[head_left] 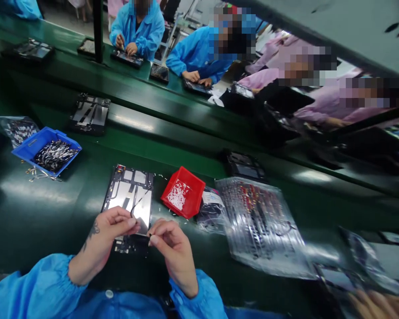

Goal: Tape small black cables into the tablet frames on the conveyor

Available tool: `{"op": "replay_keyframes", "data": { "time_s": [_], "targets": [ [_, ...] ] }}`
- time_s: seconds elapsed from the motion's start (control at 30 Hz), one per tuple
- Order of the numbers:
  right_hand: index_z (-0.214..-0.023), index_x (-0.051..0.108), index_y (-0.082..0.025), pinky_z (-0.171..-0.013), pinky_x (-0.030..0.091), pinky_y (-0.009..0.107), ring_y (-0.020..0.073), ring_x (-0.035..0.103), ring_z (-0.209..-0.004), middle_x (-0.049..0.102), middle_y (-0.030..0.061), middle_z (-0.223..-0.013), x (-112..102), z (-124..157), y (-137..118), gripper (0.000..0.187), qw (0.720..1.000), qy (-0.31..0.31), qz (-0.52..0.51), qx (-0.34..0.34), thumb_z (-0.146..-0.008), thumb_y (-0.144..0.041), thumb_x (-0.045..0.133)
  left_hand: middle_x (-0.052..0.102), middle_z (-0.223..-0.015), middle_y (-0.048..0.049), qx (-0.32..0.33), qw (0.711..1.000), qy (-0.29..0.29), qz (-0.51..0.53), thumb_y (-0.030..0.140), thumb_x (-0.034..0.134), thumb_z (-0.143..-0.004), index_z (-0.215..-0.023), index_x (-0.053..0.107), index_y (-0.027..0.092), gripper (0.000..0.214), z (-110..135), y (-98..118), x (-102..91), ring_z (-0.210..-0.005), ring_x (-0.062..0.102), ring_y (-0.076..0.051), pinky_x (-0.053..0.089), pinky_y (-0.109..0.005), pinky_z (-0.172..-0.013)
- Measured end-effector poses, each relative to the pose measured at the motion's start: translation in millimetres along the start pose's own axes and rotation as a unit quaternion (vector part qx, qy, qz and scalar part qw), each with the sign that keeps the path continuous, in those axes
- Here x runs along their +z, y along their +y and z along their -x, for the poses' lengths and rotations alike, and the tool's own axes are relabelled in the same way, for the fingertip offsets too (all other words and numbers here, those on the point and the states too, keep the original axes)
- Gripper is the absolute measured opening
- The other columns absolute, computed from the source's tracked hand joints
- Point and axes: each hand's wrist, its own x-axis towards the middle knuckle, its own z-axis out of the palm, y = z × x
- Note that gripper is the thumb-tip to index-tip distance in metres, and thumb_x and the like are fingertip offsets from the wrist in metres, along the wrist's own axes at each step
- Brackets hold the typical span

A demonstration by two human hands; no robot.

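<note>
An opened tablet-like device (121,193), with silver plates inside a black frame, lies on the green bench in front of me. Over its lower half, my left hand (111,228) is closed, thumb against fingertips, on a thin black cable (139,201) whose free end points up and right. My right hand (171,243) is also closed in a pinch, just right of the left hand, near the device's lower right edge. A tiny dark bit shows at its fingertips; I cannot make out what it is. My fingers hide part of the device.
Left stands a blue bin (29,148) of small cable parts, some spilled beside it. A red bin (194,199) of small white pieces stands right of the device, near a clear plastic tray (239,239) of parts. Another person's blurred hand (379,305) is at lower right.
</note>
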Motion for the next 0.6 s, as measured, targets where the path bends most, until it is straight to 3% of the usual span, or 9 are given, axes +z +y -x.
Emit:
{"op": "replay_keyframes", "data": {
  "time_s": [0.17, 0.3, 0.43, 0.6],
  "targets": [
    [-0.079, 0.058, -0.021, -0.064, 0.047, 0.025, 0.0132, 0.058, -0.071, 0.059, -0.0004, -0.076, 5, -7, -10, 0.009, 0.991, -0.036, 0.129, -0.025, -0.084, -0.025, 0.064, 0.07, -0.067, -0.0014, 0.026, 0.998, -0.019, -0.054, 0.03, 0.079, -0.064, -0.072, 0.066, 0.015, 0.021, -5, -1, -2.1, -0.068, 0.065, -0.015, 0.051, -0.025, -0.069],
    [-0.075, 0.054, -0.02, -0.067, 0.045, 0.025, 0.014, 0.058, -0.074, 0.063, -0.0001, -0.077, 0, -16, -22, 0.012, 0.948, -0.12, 0.293, -0.034, -0.084, -0.018, 0.062, 0.066, -0.065, 0.0, 0.026, 0.983, -0.067, -0.17, 0.028, 0.075, -0.065, -0.07, 0.065, 0.015, 0.017, -11, 4, -8.8, -0.065, 0.061, -0.014, 0.048, -0.025, -0.064],
    [-0.069, 0.04, -0.021, -0.066, 0.042, 0.025, 0.0137, 0.058, -0.073, 0.064, -0.001, -0.077, -3, -23, -26, 0.025, 0.911, -0.17, 0.373, -0.042, -0.083, -0.014, 0.059, 0.066, -0.066, 0.0004, 0.05, 0.949, -0.1, -0.296, 0.024, 0.064, -0.073, -0.071, 0.066, 0.015, 0.009, -12, 9, -10.5, -0.064, 0.059, -0.014, 0.044, -0.023, -0.059],
    [-0.068, 0.036, -0.022, -0.065, 0.039, 0.025, 0.0139, 0.057, -0.073, 0.062, -0.0006, -0.076, -3, -26, -27, 0.027, 0.88, -0.188, 0.432, -0.057, -0.085, -0.014, 0.055, 0.065, -0.065, 0.003, 0.105, 0.897, -0.106, -0.417, 0.018, 0.056, -0.076, -0.071, 0.067, 0.017, 0.012, -11, 13, -8.3, -0.062, 0.056, -0.012, 0.038, -0.021, -0.057]
  ]
}}
